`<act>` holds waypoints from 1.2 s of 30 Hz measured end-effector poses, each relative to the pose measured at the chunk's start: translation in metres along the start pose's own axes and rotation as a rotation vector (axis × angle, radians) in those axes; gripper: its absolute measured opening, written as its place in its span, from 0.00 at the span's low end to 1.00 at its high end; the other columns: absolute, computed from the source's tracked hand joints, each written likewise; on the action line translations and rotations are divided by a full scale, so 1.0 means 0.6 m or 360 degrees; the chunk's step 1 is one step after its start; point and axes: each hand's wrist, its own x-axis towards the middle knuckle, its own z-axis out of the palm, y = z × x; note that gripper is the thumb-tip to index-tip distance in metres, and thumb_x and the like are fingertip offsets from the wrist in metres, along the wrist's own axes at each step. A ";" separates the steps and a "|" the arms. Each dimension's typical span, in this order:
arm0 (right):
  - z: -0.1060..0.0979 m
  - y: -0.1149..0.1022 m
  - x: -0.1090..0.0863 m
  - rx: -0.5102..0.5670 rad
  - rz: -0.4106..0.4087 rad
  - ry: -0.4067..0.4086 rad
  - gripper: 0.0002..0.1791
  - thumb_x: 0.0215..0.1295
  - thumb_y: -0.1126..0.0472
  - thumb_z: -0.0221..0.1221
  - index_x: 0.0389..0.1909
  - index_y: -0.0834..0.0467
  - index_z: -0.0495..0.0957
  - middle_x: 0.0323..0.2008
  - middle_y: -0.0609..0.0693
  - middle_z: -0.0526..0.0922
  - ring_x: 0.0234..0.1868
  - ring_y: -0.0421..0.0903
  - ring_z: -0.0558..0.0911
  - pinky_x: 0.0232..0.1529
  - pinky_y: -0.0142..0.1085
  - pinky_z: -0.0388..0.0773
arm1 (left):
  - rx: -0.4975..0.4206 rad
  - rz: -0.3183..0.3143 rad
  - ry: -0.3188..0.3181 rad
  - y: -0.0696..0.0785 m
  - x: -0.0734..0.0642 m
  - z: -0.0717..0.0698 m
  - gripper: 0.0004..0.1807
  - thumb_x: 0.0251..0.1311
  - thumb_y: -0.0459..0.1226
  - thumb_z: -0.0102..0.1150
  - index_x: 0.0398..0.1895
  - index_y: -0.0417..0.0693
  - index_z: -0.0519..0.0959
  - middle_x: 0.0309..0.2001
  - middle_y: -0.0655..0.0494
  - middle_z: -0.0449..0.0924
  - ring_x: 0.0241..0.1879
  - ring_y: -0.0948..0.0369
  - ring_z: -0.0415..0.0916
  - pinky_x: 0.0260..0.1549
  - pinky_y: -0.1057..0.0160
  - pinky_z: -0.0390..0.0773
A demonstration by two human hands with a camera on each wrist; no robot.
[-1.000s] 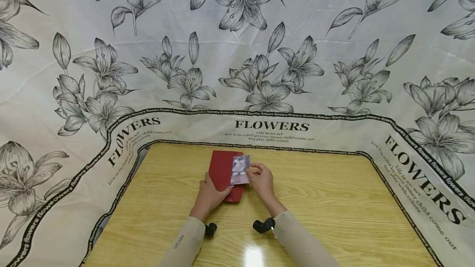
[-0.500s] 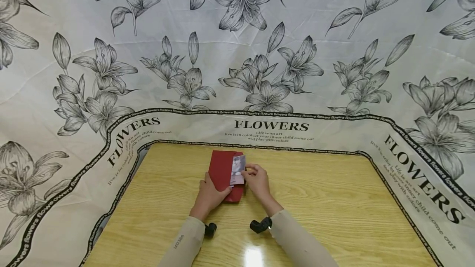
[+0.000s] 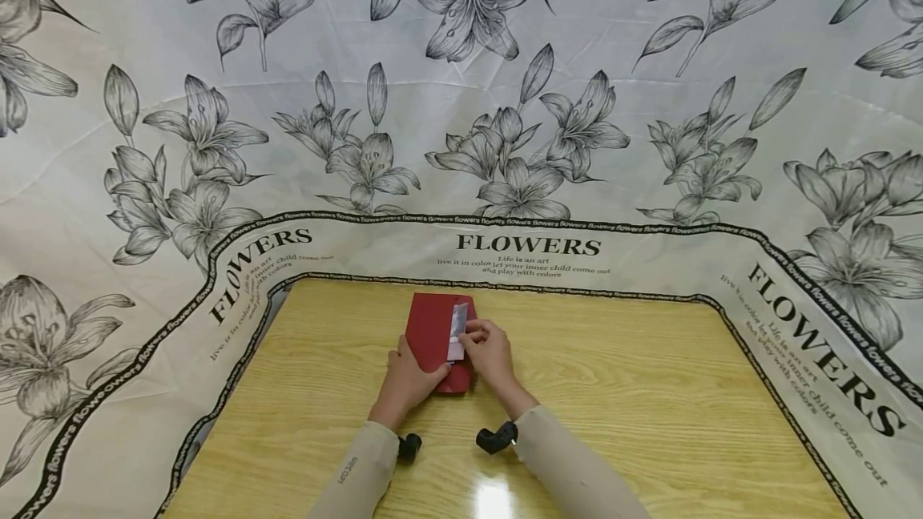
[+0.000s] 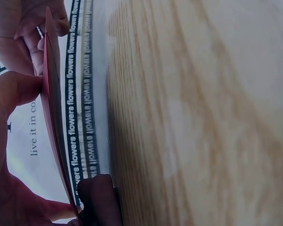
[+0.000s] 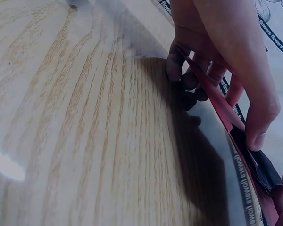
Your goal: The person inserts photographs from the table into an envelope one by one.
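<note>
A red envelope (image 3: 433, 327) is held just over the table, its opening toward the right. My left hand (image 3: 409, 379) grips its near-left part, thumb on top and fingers along the left edge. Part of a photo card (image 3: 457, 333) sticks out of the opening; the rest is hidden inside. My right hand (image 3: 490, 349) pinches the card's right edge between thumb and fingers. In the left wrist view the envelope (image 4: 51, 94) appears edge-on. The right wrist view has the card (image 5: 262, 167) dark under my right thumb, with the red flap (image 5: 212, 94) among the fingers.
A wooden table (image 3: 649, 391) lies under both hands. Around its back and sides hangs a white cloth (image 3: 534, 183) with printed lilies and lettering. Black wrist cameras (image 3: 496, 438) sit at both cuffs.
The photo card has slid leftward into the envelope, so a narrower strip of it shows. My right hand has moved left with it, while the left hand and envelope have stayed in place.
</note>
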 end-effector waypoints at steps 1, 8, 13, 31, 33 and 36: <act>0.002 -0.001 0.000 -0.0002 0.0007 -0.0002 0.13 0.71 0.65 0.70 0.53 0.63 0.86 0.33 0.53 0.88 0.29 0.41 0.79 0.31 0.33 0.74 | 0.0003 0.0004 0.0001 0.000 0.000 0.000 0.64 0.60 0.56 0.73 0.83 0.28 0.47 0.64 0.23 0.65 0.53 0.36 0.78 0.54 0.37 0.80; 0.011 -0.002 -0.003 -0.0070 0.0022 -0.0014 0.13 0.73 0.64 0.69 0.54 0.63 0.86 0.33 0.51 0.87 0.31 0.42 0.81 0.33 0.36 0.77 | 0.0008 0.0017 0.0005 0.001 -0.001 -0.001 0.63 0.61 0.56 0.73 0.83 0.28 0.47 0.63 0.23 0.65 0.52 0.36 0.78 0.53 0.37 0.80; 0.016 0.000 -0.004 -0.0098 -0.0003 -0.0005 0.12 0.72 0.64 0.69 0.54 0.63 0.87 0.34 0.51 0.87 0.30 0.42 0.80 0.31 0.35 0.75 | 0.0006 0.0011 0.0000 0.000 0.000 0.000 0.63 0.60 0.57 0.73 0.83 0.29 0.47 0.63 0.24 0.65 0.52 0.37 0.78 0.53 0.37 0.81; 0.031 0.001 -0.003 -0.0180 -0.0006 0.0029 0.12 0.72 0.62 0.70 0.53 0.60 0.88 0.35 0.49 0.88 0.32 0.43 0.82 0.32 0.38 0.78 | 0.0004 0.0036 0.0012 -0.004 0.003 0.002 0.62 0.61 0.56 0.74 0.83 0.30 0.48 0.62 0.24 0.66 0.51 0.39 0.78 0.52 0.38 0.81; 0.028 0.001 -0.005 -0.0171 -0.0021 0.0027 0.12 0.73 0.62 0.69 0.53 0.60 0.88 0.35 0.50 0.88 0.32 0.44 0.82 0.32 0.39 0.78 | 0.0003 0.0034 0.0012 -0.004 0.004 0.002 0.62 0.61 0.56 0.74 0.82 0.30 0.48 0.62 0.24 0.66 0.52 0.38 0.78 0.52 0.38 0.81; 0.023 0.005 -0.008 -0.0162 -0.0049 0.0038 0.11 0.73 0.62 0.68 0.52 0.60 0.89 0.35 0.51 0.87 0.32 0.44 0.81 0.33 0.38 0.78 | 0.0006 0.0014 0.0007 -0.003 0.005 0.001 0.63 0.60 0.56 0.74 0.83 0.29 0.48 0.63 0.24 0.65 0.53 0.38 0.77 0.54 0.38 0.81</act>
